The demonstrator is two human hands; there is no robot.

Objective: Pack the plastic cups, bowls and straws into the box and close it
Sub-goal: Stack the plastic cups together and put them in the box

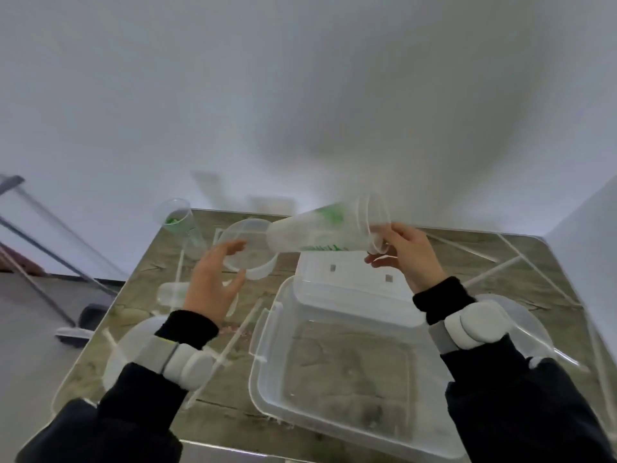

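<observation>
Clear plastic box (267, 372) — nothing in it — right hand (409, 255) grips cup (317, 233).

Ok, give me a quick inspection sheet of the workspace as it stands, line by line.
Surface: mottled table, rounded corners, against a white wall.
Job's things: clear box open and apparently empty, its lid lying behind it; stacked cups held sideways above the table; another cup standing at the far left; clear bowl beyond the left hand; straws scattered across the table.
Clutter: nothing seen.
Hands: right hand grips the cup stack at its rims; left hand open, holding nothing.
Cables: nothing seen.
Surroundings: metal frame on the floor at left.
</observation>
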